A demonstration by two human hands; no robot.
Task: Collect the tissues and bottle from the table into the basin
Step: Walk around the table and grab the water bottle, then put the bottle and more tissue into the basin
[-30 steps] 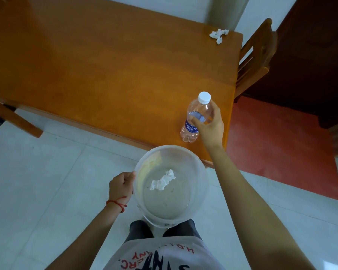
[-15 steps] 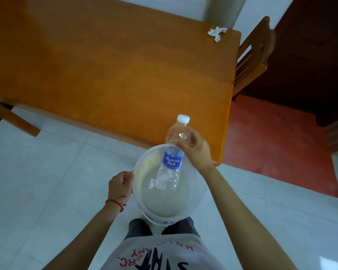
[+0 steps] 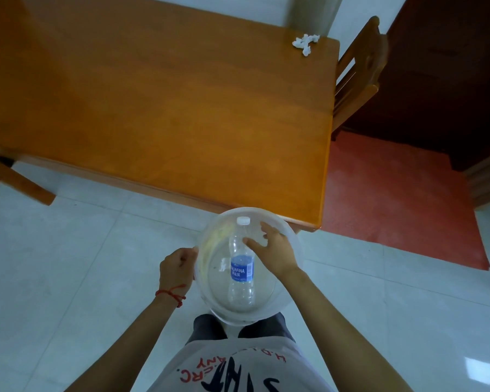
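Plastic bottle point(image 3: 241, 267) lying in basin point(image 3: 290, 236) | right fingers point(image 3: 251, 242) loosely touching neck | left hand point(image 3: 176, 268) gripping rim

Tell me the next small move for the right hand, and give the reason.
Probably let go of the bottle and draw the right hand out. The bottle already lies inside the basin, which the left hand holds by the rim. One tissue is on the table's far corner, so reach there next.
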